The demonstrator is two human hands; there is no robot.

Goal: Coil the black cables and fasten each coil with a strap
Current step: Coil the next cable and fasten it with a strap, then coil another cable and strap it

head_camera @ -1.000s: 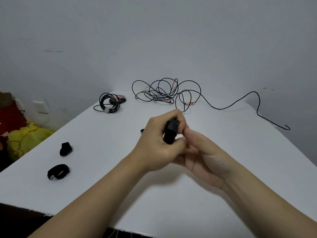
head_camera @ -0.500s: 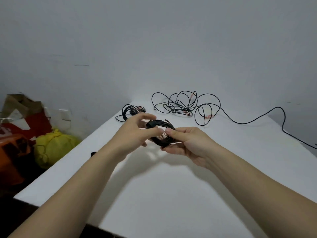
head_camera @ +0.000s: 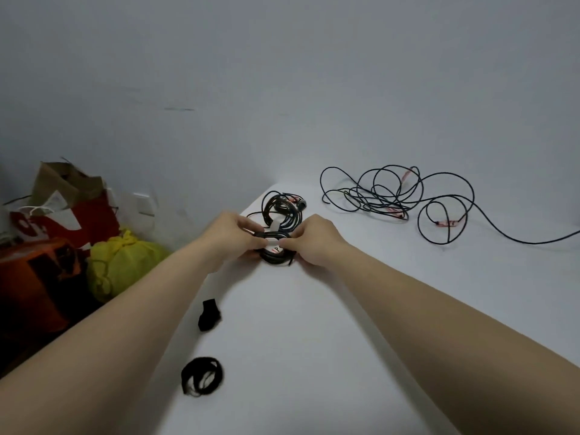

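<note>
Black coil [head_camera: 276,251] is sitting by the table's [head_camera: 345,340] far left edge, just beside a finished coil [head_camera: 282,208]. I am gripping it with my left hand [head_camera: 232,237] and right hand [head_camera: 317,243], both curled around it, so its loops are not springing apart, I think.

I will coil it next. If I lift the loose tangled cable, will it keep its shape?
Probably not: the loose cable is thin and lies in slack loops, so it should droop and spread. Its long tail runs off to the right and would likely drag behind.
</note>
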